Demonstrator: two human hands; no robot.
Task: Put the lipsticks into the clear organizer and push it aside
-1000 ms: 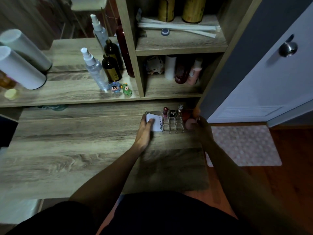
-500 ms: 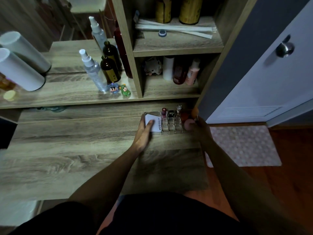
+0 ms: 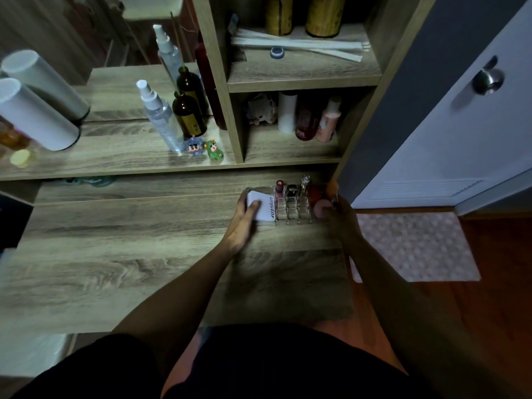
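The clear organizer stands at the far right of the wooden desk, close under the shelf unit. Three lipsticks stand upright in its back row: a pink-red one, a black one and a clear-capped one. A white box marked "U2skin" sits in its left end, pink sponges in its right end. My left hand grips the organizer's left end, thumb on the white box. My right hand holds the right end.
Above the desk a shelf carries a spray bottle, a brown bottle, two small figurines and a white cylinder. Cubbies to the right hold bottles. A white door and a floor mat lie right.
Both hands and the organizer have stayed almost where they were, shifting only very slightly toward the back of the desk.
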